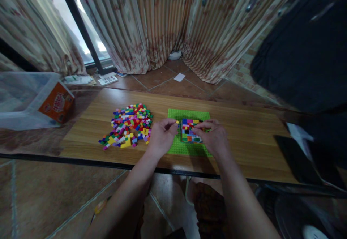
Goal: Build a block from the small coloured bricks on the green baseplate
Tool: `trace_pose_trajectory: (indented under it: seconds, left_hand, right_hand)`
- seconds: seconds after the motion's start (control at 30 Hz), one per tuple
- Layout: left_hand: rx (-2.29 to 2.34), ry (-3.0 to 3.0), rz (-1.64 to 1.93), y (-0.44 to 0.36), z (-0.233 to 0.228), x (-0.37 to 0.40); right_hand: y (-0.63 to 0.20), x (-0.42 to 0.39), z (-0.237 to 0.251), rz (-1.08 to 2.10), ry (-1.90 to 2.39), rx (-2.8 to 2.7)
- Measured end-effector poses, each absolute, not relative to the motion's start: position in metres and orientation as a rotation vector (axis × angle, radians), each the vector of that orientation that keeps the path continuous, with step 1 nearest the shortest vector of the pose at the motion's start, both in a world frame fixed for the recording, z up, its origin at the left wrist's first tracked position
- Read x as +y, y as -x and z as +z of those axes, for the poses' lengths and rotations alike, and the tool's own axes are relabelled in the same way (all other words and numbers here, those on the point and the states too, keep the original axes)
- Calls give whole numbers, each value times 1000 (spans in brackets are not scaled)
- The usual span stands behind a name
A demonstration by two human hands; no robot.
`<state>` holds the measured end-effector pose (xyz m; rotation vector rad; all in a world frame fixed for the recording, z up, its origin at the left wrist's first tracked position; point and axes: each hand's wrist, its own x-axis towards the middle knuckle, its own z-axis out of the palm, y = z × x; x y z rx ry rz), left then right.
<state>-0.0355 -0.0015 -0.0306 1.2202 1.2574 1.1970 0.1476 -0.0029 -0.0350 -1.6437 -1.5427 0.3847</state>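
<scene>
Toy bricks (187, 131) sit on a green baseplate (176, 149); the left hand (162, 137) pinches a yellow brick (177, 122); the right hand (215, 135) is nearly closed over them, grip unclear.

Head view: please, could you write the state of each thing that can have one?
Left hand: pinching a yellow brick.
Right hand: at the brick block; whether it holds a piece, unclear.
Brick block: joined together, sitting on the baseplate.
Green baseplate: lying flat, partly covered.
Loose bricks: scattered in a heap.
Plastic box: looks open on top.
Curtains: parted at left.
</scene>
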Motion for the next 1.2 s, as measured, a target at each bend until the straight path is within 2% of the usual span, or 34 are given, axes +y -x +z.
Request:
trace_pose_trajectory:
  seconds: [0.23, 1.0, 1.2]
  left_hand:
    - [1262, -1257, 1197, 36, -31, -3]
    - [1234, -1333, 1101, 32, -30, -7]
    - [1203, -1307, 1057, 29, -27, -8]
  right_hand:
    - [-142, -8, -34, 249, 1627, -1627]
    - [-135, -15, -22, 176, 1755, -1734]
    - [-134, -20, -15, 264, 1563, -1654]
